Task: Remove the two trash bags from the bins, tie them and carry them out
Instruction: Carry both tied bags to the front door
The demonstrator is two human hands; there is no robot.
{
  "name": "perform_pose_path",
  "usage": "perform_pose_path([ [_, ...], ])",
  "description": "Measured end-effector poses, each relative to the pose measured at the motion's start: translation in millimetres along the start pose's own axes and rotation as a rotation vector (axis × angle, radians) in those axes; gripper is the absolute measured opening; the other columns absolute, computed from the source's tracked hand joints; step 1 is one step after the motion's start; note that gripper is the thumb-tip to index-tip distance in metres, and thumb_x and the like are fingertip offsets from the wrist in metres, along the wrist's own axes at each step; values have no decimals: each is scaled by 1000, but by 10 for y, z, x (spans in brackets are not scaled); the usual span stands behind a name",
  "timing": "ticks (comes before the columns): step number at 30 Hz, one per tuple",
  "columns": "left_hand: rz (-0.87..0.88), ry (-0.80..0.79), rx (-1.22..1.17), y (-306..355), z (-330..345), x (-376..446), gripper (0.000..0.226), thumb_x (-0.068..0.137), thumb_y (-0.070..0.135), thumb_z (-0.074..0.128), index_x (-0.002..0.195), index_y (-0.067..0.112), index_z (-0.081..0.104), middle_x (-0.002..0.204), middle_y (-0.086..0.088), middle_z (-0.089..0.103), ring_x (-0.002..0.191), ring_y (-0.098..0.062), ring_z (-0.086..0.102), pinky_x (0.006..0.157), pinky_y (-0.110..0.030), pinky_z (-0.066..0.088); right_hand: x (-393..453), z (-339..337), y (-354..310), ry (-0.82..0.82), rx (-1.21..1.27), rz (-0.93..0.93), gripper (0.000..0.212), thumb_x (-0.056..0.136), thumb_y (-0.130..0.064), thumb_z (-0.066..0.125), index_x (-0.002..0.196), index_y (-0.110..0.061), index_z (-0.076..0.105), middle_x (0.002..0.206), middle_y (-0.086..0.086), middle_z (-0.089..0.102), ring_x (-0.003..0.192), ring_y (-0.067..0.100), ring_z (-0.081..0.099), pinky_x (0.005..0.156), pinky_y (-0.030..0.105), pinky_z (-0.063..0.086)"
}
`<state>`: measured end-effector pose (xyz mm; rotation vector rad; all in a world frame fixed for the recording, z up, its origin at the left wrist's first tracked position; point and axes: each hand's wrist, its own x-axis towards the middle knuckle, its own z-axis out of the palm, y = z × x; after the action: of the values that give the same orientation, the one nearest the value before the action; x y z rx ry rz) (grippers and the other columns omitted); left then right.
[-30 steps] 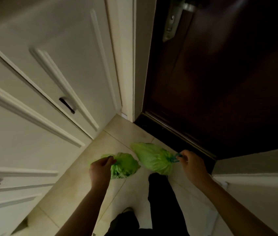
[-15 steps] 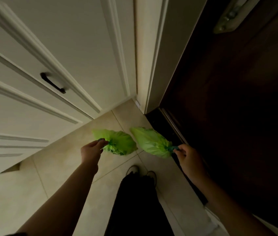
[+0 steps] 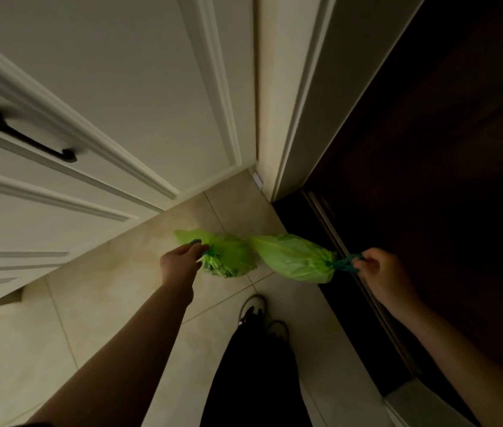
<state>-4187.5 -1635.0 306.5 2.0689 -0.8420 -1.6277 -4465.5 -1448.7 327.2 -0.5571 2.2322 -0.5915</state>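
- My left hand (image 3: 179, 265) clenches the left green bag (image 3: 228, 257) by its neck; bag at my fingers' 3 o'clock.
- My right hand (image 3: 379, 269) grips the right green bag (image 3: 293, 257) by its blue drawstring (image 3: 344, 265); bag at 9 o'clock, above the tiled floor (image 3: 105, 288).

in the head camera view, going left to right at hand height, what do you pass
Left hand → crumpled green plastic trash bag → smoother green plastic trash bag → its blue drawstring tie → right hand, over the dark door threshold.
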Motion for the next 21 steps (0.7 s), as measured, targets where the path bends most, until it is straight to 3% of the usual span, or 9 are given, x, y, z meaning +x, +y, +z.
perform_pose_path([
  [6, 15, 21, 32, 65, 345, 446, 27, 84, 6, 68, 110, -1, 69, 107, -17, 71, 102, -28, 67, 86, -35, 54, 714, 78, -24, -67, -69, -11, 12, 91, -1, 55, 93, 10, 60, 92, 32, 63, 87, 41, 63, 69, 33, 43],
  [12, 123, -49, 89, 297, 750, 691, 25, 88, 9, 63, 111, -1, 68, 101, -14, 72, 92, -23, 68, 76, -27, 55, 1234, 111, -191, -37, -120, -54, 18, 92, -3, 54, 103, 10, 59, 96, 30, 61, 94, 43, 61, 74, 39, 47],
  [15, 151, -65, 133, 423, 911, 783, 21, 86, 10, 65, 104, 1, 71, 98, -15, 72, 90, -24, 68, 82, -32, 57, 1463, 99, -315, -15, -91, -53, 20, 93, -3, 53, 107, 9, 58, 95, 27, 61, 86, 38, 62, 60, 26, 52],
  [18, 159, -90, 153, 549, 1033, 857, 17, 87, 7, 63, 100, 1, 72, 90, -13, 71, 91, -28, 68, 89, -40, 56, 1670, 68, -467, -24, 28, 60, 23, 95, -2, 48, 115, 9, 54, 76, 5, 52, 65, 20, 55, 41, 9, 45],
  [21, 184, -97, 152, 712, 1161, 929, 13, 86, 4, 63, 78, 8, 72, 79, -9, 70, 87, -29, 69, 88, -41, 57, 1897, 35, -589, 3, 31, 46, 22, 95, -1, 49, 113, 9, 55, 75, 3, 52, 77, 26, 59, 45, 8, 47],
])
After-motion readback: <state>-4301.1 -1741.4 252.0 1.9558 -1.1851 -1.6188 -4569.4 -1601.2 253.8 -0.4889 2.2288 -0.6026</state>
